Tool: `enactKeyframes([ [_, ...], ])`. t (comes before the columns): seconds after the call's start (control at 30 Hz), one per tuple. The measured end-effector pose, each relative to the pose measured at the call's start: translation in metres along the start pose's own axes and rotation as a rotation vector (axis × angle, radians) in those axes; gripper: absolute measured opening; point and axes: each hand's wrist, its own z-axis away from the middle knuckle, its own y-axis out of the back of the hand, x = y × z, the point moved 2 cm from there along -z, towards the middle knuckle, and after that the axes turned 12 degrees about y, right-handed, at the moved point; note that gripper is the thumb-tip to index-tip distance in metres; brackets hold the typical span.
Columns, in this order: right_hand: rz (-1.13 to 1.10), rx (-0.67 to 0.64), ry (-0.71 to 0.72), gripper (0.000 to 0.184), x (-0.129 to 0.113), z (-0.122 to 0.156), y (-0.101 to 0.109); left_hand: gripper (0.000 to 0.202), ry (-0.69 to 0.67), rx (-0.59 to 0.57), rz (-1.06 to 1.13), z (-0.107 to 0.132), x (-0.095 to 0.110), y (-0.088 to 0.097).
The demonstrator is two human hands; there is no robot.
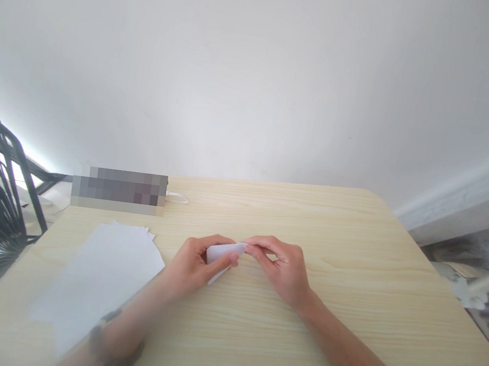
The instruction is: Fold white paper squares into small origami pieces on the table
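Hands meet at the middle of the pale wooden desk [344, 314], the left hand [189, 266] and right hand [284, 269] both pinching a small white paper piece [220, 253] already folded into a narrow wedge, while a stack of flat white sheets [98, 284] beside the left forearm lies unfolded.

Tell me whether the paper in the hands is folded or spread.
Folded: the paper is a small pointed wedge pinched between left hand and right hand; flat sheets lie beside.

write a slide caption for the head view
Left hand and right hand pinch a folded white paper at a wooden table
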Motion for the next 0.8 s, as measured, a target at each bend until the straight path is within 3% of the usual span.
enactKeyframes([
  [0.23, 0.07, -0.064, 0.253, 0.012, -0.0032, -0.0008, 0.0012, 0.026, 0.01, -0.061, 0.137, 0.0015, 0.0028, -0.0003],
  [0.4, 0.004, -0.126, 0.312, 0.016, -0.0058, -0.0005, -0.0002, 0.028, 0.031, -0.169, 0.187, 0.0009, 0.0004, 0.0047],
  [0.8, -0.025, -0.252, 0.382, 0.017, -0.0059, 0.0008, -0.0012, 0.02, 0.065, -0.208, 0.228, -0.0022, -0.0042, 0.0089],
])
